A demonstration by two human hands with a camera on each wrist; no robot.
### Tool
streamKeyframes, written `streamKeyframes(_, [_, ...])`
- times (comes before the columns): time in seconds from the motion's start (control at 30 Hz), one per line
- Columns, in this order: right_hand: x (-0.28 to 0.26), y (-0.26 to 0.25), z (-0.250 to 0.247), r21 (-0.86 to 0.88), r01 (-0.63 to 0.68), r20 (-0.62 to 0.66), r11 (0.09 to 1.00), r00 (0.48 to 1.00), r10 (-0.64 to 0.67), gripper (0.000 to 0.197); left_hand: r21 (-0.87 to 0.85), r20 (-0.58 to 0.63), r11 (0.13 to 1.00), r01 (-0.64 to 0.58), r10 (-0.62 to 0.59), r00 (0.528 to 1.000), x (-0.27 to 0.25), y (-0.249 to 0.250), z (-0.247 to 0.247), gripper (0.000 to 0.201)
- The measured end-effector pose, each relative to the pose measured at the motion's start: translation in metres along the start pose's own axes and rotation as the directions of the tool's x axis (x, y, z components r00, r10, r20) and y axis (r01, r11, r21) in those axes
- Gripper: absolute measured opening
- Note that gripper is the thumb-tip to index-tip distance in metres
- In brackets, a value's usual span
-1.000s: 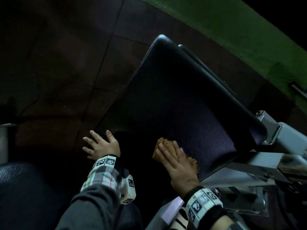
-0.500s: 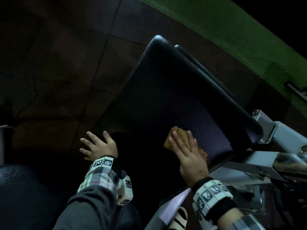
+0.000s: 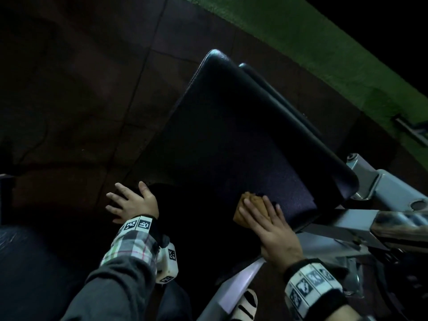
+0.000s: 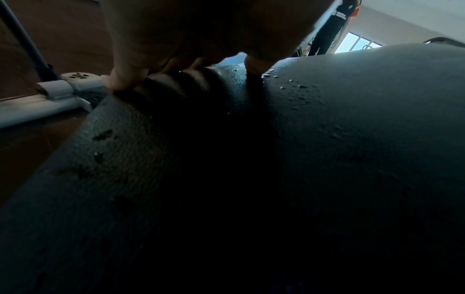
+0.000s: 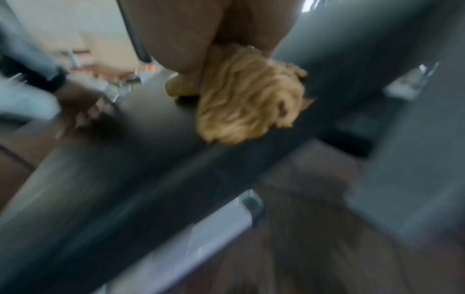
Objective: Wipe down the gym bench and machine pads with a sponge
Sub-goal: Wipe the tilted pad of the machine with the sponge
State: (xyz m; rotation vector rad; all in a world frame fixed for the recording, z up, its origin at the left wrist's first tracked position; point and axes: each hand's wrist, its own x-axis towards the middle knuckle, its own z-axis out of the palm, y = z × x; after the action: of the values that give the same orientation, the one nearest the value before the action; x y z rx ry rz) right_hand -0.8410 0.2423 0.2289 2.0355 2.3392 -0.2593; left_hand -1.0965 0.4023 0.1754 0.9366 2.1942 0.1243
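Glistening droplets (image 4: 299, 87) bead the black pad (image 3: 231, 144) above brown floor tiles (image 3: 92, 89).

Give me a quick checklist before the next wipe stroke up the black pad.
1. Sponge under the right hand: ok, fingers lie flat over it.
2. Sponge touching the pad: ok, it sits at the pad's near end.
3. Left hand out of the stroke path: ok, it rests on a lower pad to the left.
4. Path up the pad free of things: ok.
5. Pad wet: cannot tell there; droplets show near the left hand.
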Motion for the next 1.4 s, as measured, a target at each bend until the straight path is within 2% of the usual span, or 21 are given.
streamKeyframes(0.1, [0.031,-0.004,-0.014,0.048,0.05,0.008,0.998,0.999,-0.051,0.062,-0.023,0.028,1.0,-0.015,0.016,0.999,-0.008,0.003,-0.001,0.068])
streamKeyframes(0.17, [0.052,-0.002,-0.031,0.106,0.067,-0.06,0.992,0.996,-0.06,0.052,-0.02,0.042,0.998,-0.062,0.063,0.997,-0.021,0.006,0.0,0.07])
streamKeyframes(0.23, [0.073,0.01,-0.052,0.205,-0.02,-0.187,0.979,0.981,0.059,0.05,-0.022,0.046,0.992,-0.122,0.123,0.991,-0.042,0.011,0.004,0.07])
streamKeyframes(0.3, [0.089,0.032,-0.073,0.274,-0.168,-0.255,0.947,0.937,0.24,0.052,-0.001,0.042,0.982,-0.19,0.19,0.981,-0.07,0.017,0.012,0.071])
streamKeyframes(0.37, [0.1,0.055,-0.092,0.226,-0.325,-0.207,0.918,0.905,0.372,0.055,0.037,0.055,0.958,-0.284,0.282,0.958,-0.105,0.025,0.024,0.071])
streamKeyframes(0.43, [0.107,0.073,-0.101,0.111,-0.466,-0.067,0.878,0.878,0.474,0.06,0.08,0.078,0.907,-0.414,0.409,0.909,-0.145,0.034,0.037,0.074])
streamKeyframes(0.5, [0.109,0.083,-0.101,0.066,-0.535,0.046,0.842,0.845,0.533,0.065,0.106,0.132,0.851,-0.515,0.501,0.855,-0.183,0.045,0.054,0.088])
streamKeyframes(0.57, [0.108,0.087,-0.093,0.098,-0.556,0.108,0.826,0.83,0.546,0.068,0.184,0.222,0.817,-0.546,0.507,0.833,-0.209,0.053,0.072,0.095])
streamKeyframes(0.63, [0.106,0.087,-0.087,0.12,-0.553,0.118,0.825,0.833,0.541,0.069,0.267,0.256,0.782,-0.563,0.506,0.824,-0.217,0.054,0.09,0.09])
streamKeyframes(0.77, [0.107,0.086,-0.086,0.134,-0.551,0.097,0.823,0.834,0.543,0.069,0.26,0.093,0.743,-0.616,0.616,0.782,-0.208,0.026,0.112,0.078])
streamKeyframes(0.9, [0.107,0.085,-0.083,0.122,-0.542,0.084,0.832,0.841,0.535,0.067,0.253,0.082,0.695,-0.673,0.678,0.731,-0.217,-0.043,0.127,0.074])
streamKeyframes(1.03, [0.107,0.088,-0.08,0.117,-0.526,0.078,0.842,0.851,0.52,0.066,0.296,0.072,0.696,-0.654,0.666,0.742,-0.23,-0.085,0.146,0.067])
streamKeyframes(1.13, [0.106,0.091,-0.078,0.11,-0.518,0.078,0.849,0.856,0.512,0.066,0.28,-0.007,0.698,-0.659,0.688,0.726,-0.231,-0.081,0.152,0.066])
streamKeyframes(1.27, [0.106,0.09,-0.076,0.101,-0.51,0.062,0.854,0.86,0.506,0.066,0.182,-0.085,0.74,-0.647,0.667,0.74,-0.222,-0.066,0.147,0.058])
streamKeyframes(1.33, [0.106,0.09,-0.075,0.092,-0.505,0.06,0.858,0.863,0.502,0.066,0.192,-0.111,0.771,-0.607,0.632,0.767,-0.209,-0.06,0.139,0.057])
streamKeyframes(1.4, [0.106,0.09,-0.075,0.095,-0.501,0.059,0.86,0.866,0.497,0.066,0.181,-0.14,0.83,-0.528,0.553,0.822,-0.19,-0.057,0.129,0.06])
